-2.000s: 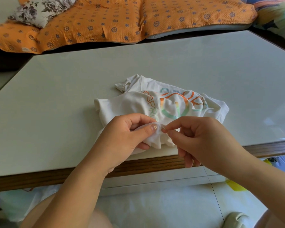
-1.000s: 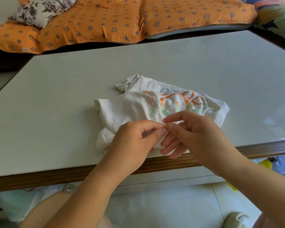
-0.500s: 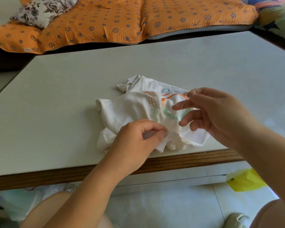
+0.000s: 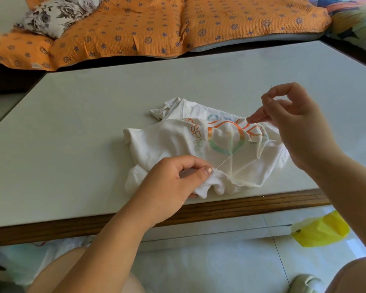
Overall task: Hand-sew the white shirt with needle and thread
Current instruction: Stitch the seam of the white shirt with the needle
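Thread (image 4: 228,157) drawn out: my right hand (image 4: 292,123) has risen up and to the right since a moment ago.

Its thumb and forefinger pinch the needle (image 4: 270,87), well apart from my left hand (image 4: 171,182), which still pinches a fold of the white shirt (image 4: 167,142). The shirt lies crumpled at the near edge of the table (image 4: 93,115), as before.

Orange quilt (image 4: 156,24), yellow bag (image 4: 319,231), table (image 4: 72,115)

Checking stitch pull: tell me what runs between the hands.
A thread runs from the left hand's pinch on the shirt, over the print, toward the right hand pinching the needle; head view.
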`<move>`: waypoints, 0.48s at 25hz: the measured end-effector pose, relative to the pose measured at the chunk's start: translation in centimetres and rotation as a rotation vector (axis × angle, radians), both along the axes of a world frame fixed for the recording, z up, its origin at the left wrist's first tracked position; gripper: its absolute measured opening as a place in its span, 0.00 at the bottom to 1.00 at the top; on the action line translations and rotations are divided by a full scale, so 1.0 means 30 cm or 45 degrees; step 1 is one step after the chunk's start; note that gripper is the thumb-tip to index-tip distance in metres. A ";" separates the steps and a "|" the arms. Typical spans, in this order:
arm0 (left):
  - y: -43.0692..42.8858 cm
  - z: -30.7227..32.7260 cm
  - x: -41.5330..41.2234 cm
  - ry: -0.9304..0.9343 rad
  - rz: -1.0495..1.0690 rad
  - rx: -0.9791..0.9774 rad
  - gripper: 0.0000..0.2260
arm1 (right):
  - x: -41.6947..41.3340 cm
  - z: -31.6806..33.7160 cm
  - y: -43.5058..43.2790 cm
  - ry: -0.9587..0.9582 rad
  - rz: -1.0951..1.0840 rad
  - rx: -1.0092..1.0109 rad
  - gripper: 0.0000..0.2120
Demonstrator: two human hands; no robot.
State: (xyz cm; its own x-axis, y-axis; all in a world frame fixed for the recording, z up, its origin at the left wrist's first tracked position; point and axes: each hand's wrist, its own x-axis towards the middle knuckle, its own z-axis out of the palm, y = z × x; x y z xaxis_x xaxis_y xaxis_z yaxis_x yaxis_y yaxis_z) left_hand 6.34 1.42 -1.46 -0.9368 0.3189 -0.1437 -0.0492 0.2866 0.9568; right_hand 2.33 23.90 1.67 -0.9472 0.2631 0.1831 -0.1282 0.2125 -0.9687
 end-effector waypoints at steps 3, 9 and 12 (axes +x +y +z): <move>-0.006 0.000 -0.004 -0.029 0.001 0.028 0.07 | -0.019 -0.026 0.028 0.046 -0.101 0.311 0.02; -0.011 0.007 -0.008 -0.080 -0.024 0.037 0.08 | -0.042 -0.039 0.073 0.002 -0.221 0.504 0.04; -0.010 0.006 -0.009 -0.092 -0.027 0.031 0.08 | -0.017 -0.027 0.037 -0.059 -0.152 0.495 0.02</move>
